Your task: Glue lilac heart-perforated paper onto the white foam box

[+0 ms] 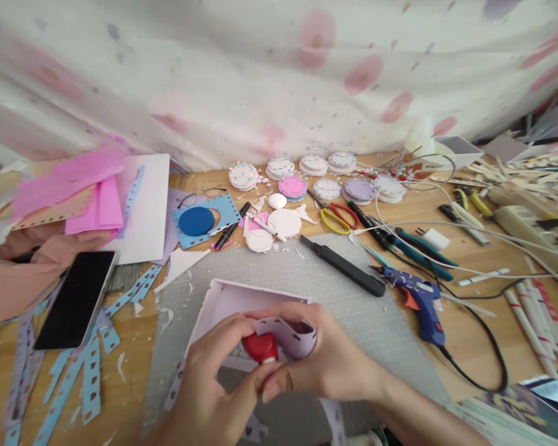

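Observation:
My left hand [223,365] is closed round a small red craft punch [261,347] with a white part at its near end. My right hand [320,359] pinches a lavender paper strip [291,334], which has punched holes and curls from the punch toward my right fingers. Both thumbs meet at the punch's near side, so part of it is hidden. Under and behind my hands sits an open lavender box or tray [255,294] on the grey cutting mat [363,347]. More of a punched lavender strip [333,418] shows below my right wrist.
A utility knife [344,266] lies on the mat, blade bared. To the right are a blue glue gun [418,303], its cable and pliers [423,254]. A phone [77,300] and blue punched strips [92,378] lie left. Several decorated paper discs [292,188] line the back.

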A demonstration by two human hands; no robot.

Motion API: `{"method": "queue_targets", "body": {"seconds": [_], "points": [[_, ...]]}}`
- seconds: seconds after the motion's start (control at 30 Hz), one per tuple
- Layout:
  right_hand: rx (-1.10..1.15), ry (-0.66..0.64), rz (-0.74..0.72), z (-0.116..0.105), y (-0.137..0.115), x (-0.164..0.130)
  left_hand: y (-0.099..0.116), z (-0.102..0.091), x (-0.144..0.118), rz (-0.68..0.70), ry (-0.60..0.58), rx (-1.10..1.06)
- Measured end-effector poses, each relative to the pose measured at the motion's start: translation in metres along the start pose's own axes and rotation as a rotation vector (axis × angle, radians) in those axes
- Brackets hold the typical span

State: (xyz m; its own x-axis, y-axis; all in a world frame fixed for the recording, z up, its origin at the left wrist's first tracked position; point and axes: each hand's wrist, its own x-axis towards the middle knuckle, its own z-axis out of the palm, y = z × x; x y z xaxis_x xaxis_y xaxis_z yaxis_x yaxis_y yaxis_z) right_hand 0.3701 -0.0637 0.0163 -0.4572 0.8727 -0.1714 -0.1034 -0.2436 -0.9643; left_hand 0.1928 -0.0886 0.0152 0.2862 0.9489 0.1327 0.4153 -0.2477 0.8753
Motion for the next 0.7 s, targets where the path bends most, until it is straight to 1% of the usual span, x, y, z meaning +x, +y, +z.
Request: {"method": "queue_targets", "body": {"seconds": [0.1, 0.17, 0.23, 0.33, 0.47, 0.57, 0.7], "points": [[0.081, -0.019, 0.030, 0.000, 0.005, -0.001, -0.001, 0.002, 0.000, -0.098, -0.036, -0.033], [0.070, -0.027, 0.035, -0.001, 0.005, -0.002, -0.002, 0.003, 0.002, -0.139, -0.036, -0.058], [-0.007, -0.043, 0.010, -0.003, 0.003, -0.003, -0.004, 0.002, 0.004, -0.139, -0.018, -0.069], [-0.129, -0.070, -0.040, -0.004, -0.004, -0.004, -0.005, 0.000, 0.006, -0.086, -0.011, -0.058], [-0.155, -0.032, -0.101, 0.000, -0.004, -0.007, -0.004, 0.000, 0.005, -0.024, -0.002, -0.065], [-0.151, 0.000, -0.116, 0.004, 0.000, -0.009, -0.003, 0.003, 0.003, -0.046, -0.004, -0.103], [-0.145, -0.001, -0.082, 0.005, -0.003, -0.006, -0.003, 0.004, 0.006, -0.140, -0.011, -0.174]]}}
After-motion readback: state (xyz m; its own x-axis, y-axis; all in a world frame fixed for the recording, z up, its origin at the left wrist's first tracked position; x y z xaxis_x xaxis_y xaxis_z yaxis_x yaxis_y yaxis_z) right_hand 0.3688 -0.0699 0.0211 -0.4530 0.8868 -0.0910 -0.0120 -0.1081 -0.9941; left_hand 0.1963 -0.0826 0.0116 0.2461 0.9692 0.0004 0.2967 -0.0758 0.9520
